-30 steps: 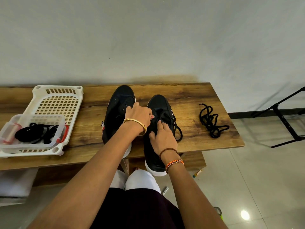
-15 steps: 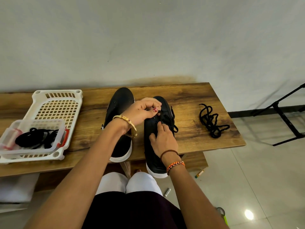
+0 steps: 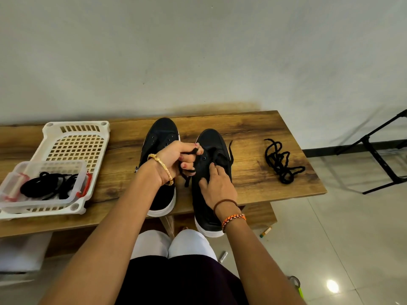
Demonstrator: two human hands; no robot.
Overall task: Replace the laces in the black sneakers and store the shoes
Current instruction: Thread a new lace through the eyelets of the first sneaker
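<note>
On the left of the bench (image 3: 253, 126) I see a white basket (image 3: 77, 139) with a clear plastic box (image 3: 44, 186) resting in it, black laces (image 3: 47, 188) coiled inside the box. Next comes the left shoe (image 3: 160, 137), standing unlaced with its toe toward the wall. My left hand (image 3: 176, 160) hovers over it, fingers curled tight around a black lace (image 3: 187, 172) whose end dangles between the shoes. The right shoe (image 3: 211, 146) stands just beside, heel past the bench edge, the lace partly threaded through it. My right hand (image 3: 217, 184) lies flat on its tongue, fingers straight, pressing down. Further right, a loose black lace (image 3: 280, 161) lies tangled on the wood.
</note>
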